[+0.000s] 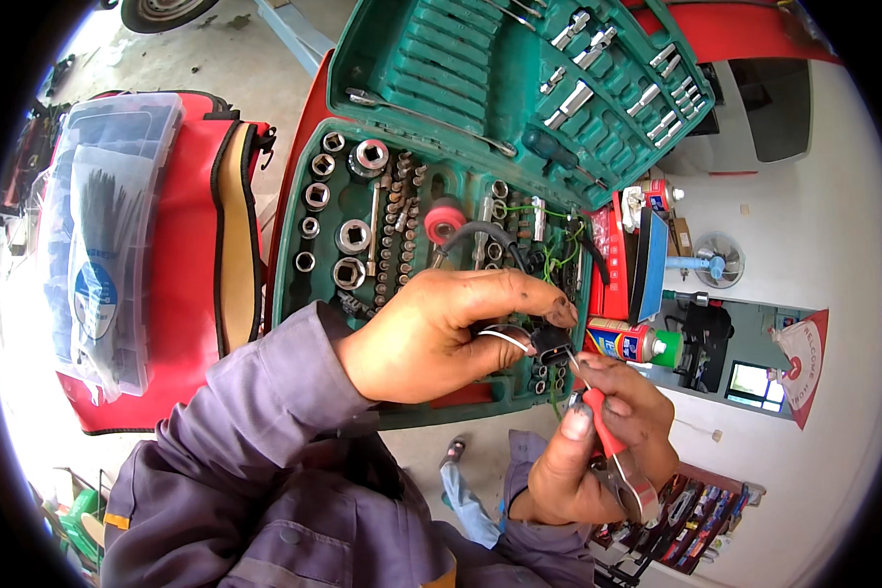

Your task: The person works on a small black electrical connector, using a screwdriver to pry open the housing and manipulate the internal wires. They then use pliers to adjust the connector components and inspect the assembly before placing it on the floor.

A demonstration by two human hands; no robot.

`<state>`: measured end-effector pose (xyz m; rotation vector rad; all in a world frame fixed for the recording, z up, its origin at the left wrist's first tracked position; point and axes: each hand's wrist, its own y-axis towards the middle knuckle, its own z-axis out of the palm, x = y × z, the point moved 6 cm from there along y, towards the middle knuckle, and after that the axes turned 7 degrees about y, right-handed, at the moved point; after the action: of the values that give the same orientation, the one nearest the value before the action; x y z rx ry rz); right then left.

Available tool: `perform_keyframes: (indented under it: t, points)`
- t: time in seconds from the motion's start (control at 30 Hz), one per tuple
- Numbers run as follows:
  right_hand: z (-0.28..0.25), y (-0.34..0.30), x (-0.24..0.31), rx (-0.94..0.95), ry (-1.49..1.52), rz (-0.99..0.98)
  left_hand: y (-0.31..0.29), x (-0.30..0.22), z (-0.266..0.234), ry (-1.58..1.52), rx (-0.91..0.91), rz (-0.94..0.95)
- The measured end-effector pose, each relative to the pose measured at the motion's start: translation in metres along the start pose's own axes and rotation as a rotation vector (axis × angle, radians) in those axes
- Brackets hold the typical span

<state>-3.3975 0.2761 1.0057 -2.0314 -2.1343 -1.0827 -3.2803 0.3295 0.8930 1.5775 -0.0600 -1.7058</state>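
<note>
Green tool case (pixel 416 64) is lying open across upper centre, presumably for ready reach. Left hand (pixel 431 338), centre, is pinching nearly closed, seemingly steadying work. Right hand (pixel 565 470), lower right, is curling around red-handled tool (pixel 604 426), thumb bracing handle, apparently for control. Black connector (pixel 551 343), right of centre, is sitting in left hand's fingertips, facing tool tip.

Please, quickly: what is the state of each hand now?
Left hand: closed, holding a black connector.
Right hand: closed, holding a red-handled tool.
</note>
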Motion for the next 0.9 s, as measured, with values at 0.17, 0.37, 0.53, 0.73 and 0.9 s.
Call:
perform_keyframes:
  t: [0.17, 0.37, 0.53, 0.73, 0.9]
  points:
    - [0.005, 0.005, -0.004, -0.054, -0.014, 0.073, -0.002, 0.002, 0.001, -0.118, 0.010, -0.152]
    - [0.007, 0.012, -0.005, -0.042, 0.015, 0.094, -0.001, 0.004, 0.000, -0.122, 0.008, -0.154]
    - [0.009, 0.012, -0.002, -0.066, -0.012, 0.037, 0.000, 0.004, -0.001, -0.136, 0.003, -0.145]
    - [0.010, 0.017, -0.004, -0.021, 0.001, 0.105, -0.001, 0.005, -0.003, -0.153, -0.006, -0.165]
    - [0.011, 0.014, -0.003, -0.058, -0.015, 0.050, 0.000, 0.006, -0.003, -0.166, -0.005, -0.173]
